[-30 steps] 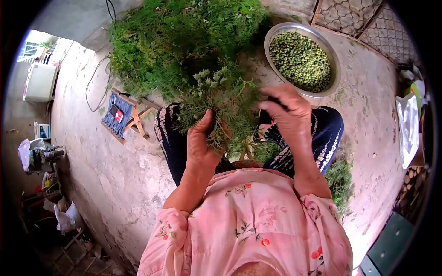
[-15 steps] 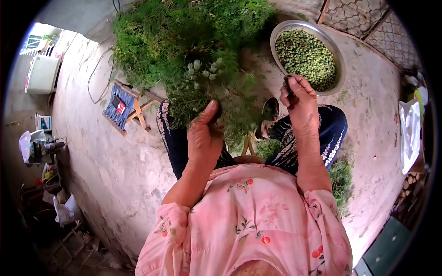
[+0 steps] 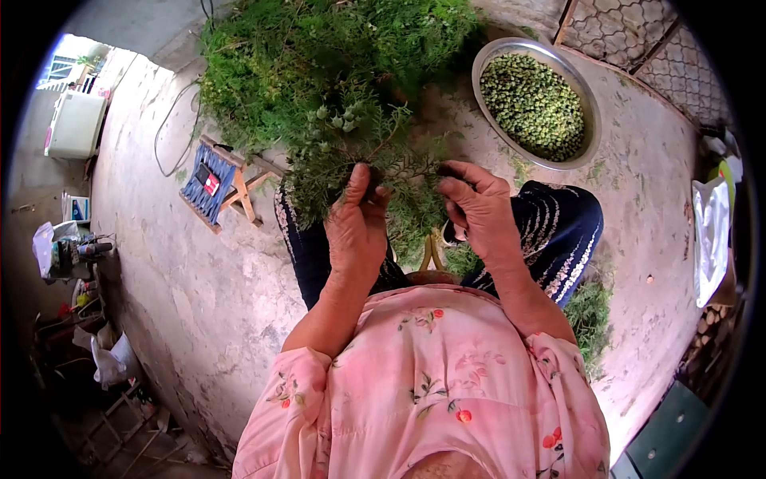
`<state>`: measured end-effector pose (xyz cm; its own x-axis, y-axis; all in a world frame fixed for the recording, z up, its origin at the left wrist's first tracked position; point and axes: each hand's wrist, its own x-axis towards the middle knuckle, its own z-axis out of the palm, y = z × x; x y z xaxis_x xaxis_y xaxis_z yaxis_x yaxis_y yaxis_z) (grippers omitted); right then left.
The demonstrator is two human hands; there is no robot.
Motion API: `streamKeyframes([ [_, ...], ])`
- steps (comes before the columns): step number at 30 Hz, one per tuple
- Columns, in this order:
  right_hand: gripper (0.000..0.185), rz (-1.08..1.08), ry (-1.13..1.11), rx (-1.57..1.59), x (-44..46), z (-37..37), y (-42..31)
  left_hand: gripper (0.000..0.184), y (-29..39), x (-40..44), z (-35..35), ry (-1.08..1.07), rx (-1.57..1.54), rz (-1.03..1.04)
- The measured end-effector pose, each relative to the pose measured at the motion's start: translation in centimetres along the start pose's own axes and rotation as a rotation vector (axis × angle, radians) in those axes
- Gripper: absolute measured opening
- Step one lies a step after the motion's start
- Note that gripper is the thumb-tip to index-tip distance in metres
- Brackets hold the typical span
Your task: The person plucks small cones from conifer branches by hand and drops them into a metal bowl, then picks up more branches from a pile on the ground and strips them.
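Observation:
My left hand (image 3: 357,219) is closed around a leafy evergreen branch (image 3: 319,180), with its thumb on top. Pale green cones (image 3: 339,120) cluster at the branch's far end. At the branch's right side, the fingers of my right hand (image 3: 479,203) pinch one of its thin twigs; anything small between the fingertips is hidden. Beyond both hands lies a big heap of green cuttings (image 3: 263,72). A metal basin (image 3: 590,140) holding many small green cones (image 3: 531,104) stands on the floor, ahead and to the right of my right hand.
A folding stool (image 3: 209,180) with a dark item and a red packet on its seat stands at left. Loose greenery (image 3: 590,319) lies on the floor by my right knee. A white plastic bag (image 3: 710,239) is at far right, and a wire-mesh panel (image 3: 622,36) is at upper right.
My right hand has moved left and nearer, from the basin's edge to the branch. My left hand still holds the branch.

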<state>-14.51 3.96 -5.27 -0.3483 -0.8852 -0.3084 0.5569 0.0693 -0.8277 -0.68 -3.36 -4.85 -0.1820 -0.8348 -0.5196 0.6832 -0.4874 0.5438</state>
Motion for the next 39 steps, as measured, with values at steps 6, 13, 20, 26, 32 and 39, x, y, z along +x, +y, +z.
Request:
streamKeyframes([
  [6, 0.017, 0.010, 0.111, 0.048, 1.0, 0.7, 1.2, 0.015, -0.7, -0.1, -1.3, -0.009, 0.132, 0.017],
  [13, 0.013, 0.178, 0.381, 0.358, 3.1, -6.7, 4.6, 0.014, -0.5, -0.3, -1.9, 0.005, 0.575, 0.349],
  [20, 0.043, -0.133, 0.399, 0.638, 9.3, -15.3, -2.1, 0.012, -0.8, -0.9, -1.3, 0.000, 0.568, 0.166],
  [26, 0.052, -0.377, 0.420, 0.497, 10.9, -18.9, -9.2, 0.010, -0.7, -2.0, -0.3, -0.064, 0.723, 0.075],
  [32, 0.023, -0.383, 0.415, 0.541, 9.5, -19.1, -8.5, 0.010, -0.8, -1.4, -0.9, -0.097, 0.924, 0.106],
  [39, 0.017, -0.224, 0.116, -0.072, 2.9, -4.9, -4.0, 0.012, -0.8, -1.0, -0.4, -0.089, 0.598, -0.051],
])
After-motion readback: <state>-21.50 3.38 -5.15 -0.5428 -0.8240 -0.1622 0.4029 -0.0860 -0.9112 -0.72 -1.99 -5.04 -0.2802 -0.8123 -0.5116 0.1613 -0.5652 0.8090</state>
